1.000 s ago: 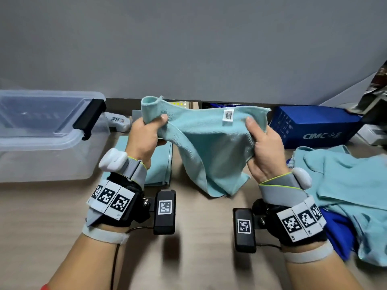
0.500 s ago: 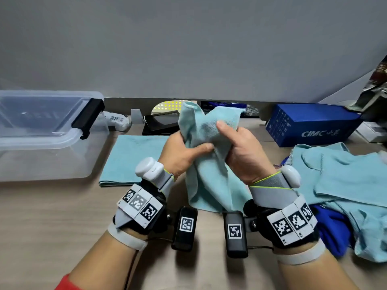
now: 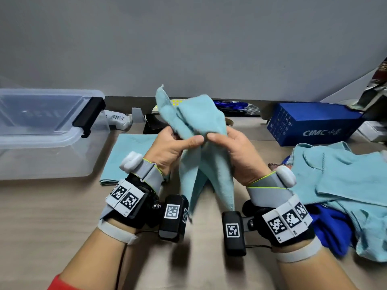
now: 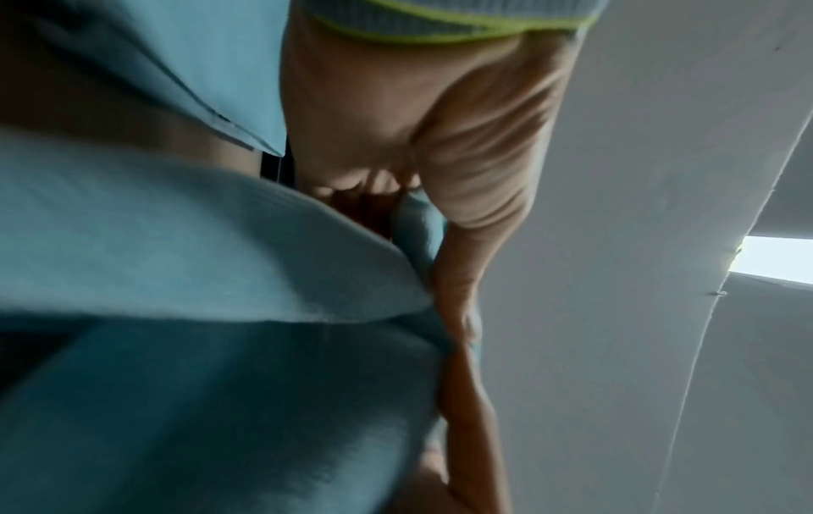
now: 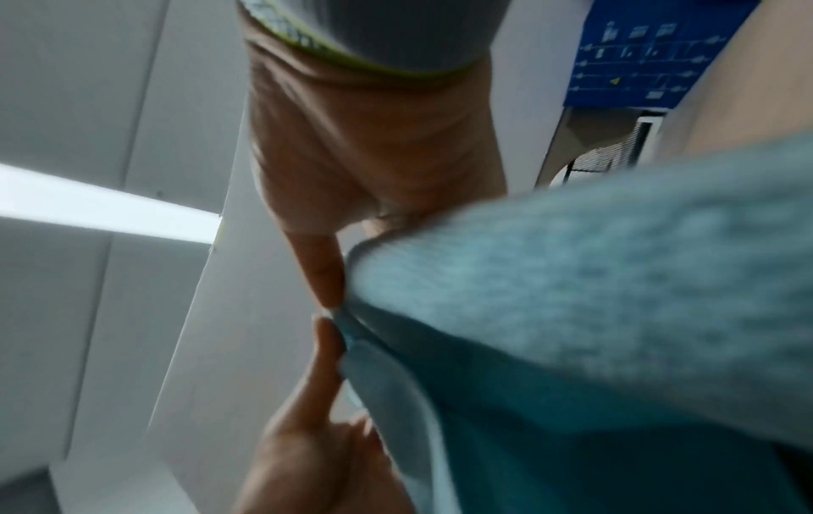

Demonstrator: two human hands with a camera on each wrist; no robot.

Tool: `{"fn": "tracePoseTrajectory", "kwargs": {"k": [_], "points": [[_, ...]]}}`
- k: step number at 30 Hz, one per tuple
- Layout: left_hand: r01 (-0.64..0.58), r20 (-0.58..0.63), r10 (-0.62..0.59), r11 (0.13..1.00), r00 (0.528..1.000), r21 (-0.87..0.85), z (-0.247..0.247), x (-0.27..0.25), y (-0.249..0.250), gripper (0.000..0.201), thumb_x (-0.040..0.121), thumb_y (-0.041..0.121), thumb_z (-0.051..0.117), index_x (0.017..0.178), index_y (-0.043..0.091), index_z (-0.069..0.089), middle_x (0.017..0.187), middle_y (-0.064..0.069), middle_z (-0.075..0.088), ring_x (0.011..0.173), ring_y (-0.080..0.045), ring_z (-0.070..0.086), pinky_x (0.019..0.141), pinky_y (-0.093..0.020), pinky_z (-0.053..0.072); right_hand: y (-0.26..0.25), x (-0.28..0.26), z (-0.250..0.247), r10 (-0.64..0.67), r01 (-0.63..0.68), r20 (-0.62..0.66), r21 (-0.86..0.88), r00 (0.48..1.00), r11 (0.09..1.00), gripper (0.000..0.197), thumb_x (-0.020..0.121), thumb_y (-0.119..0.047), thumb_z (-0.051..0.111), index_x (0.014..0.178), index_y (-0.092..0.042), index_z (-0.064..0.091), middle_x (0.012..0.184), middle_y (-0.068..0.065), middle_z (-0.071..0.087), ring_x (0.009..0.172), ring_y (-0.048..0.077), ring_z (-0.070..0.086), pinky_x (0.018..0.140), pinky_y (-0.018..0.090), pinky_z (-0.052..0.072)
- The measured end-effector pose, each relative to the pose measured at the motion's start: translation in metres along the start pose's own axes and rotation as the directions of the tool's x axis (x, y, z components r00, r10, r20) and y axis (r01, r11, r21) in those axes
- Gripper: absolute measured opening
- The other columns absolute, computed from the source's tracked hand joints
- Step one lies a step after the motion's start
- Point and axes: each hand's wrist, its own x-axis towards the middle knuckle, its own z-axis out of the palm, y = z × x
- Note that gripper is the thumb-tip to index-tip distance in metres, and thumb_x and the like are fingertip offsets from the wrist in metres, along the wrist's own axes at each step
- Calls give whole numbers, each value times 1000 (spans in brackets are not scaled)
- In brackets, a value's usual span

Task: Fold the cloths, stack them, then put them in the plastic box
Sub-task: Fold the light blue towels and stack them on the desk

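A pale wooden tabletop point(image 3: 52, 216) carries everything. At its far left stands a clear plastic storage box point(image 3: 48, 155) with a black latch point(image 3: 89, 116). At the right lies a loose heap of light teal cloths point(image 3: 345, 185) over a bright blue cloth point(image 3: 333, 231), and beyond it, far right, a dark blue cardboard carton point(image 3: 314, 124). Between the box and the hands, one folded teal cloth point(image 3: 125, 158) lies flat on the table. Above the table's middle, a light teal microfibre cloth point(image 3: 199, 130) is held up bunched, its tails hanging down toward the table. The left hand point(image 3: 169, 149) pinches it with thumb against curled fingers; the right hand point(image 3: 238, 151) grips it likewise, the two thumbs nearly meeting. In the left wrist view the cloth point(image 4: 198, 313) is pressed against the palm point(image 4: 440, 156); in the right wrist view both thumbs lie along its edge point(image 5: 572, 295).
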Motion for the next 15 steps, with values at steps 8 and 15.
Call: {"fn": "tracePoseTrajectory", "kwargs": {"k": [8,15], "points": [[23,32,-33,958,999,286,0,2,0,43,71,5,72,113,5,65,105,-7,73,95,-16,68,84,-28,56,-15,-2,-13,20,-20,-4,100,1000,995,38,95,-7,49,130,8,53,110,19,69,87,23,70,81,34,58],[-39,-28,51,939,998,341,6,-5,2,19,77,12,77,94,17,71,94,3,76,89,-11,70,80,-26,53,-6,-1,-4,20,-23,-56,-56,998,998,23,94,-4,52,113,3,64,104,16,72,91,23,68,83,31,57]]}}
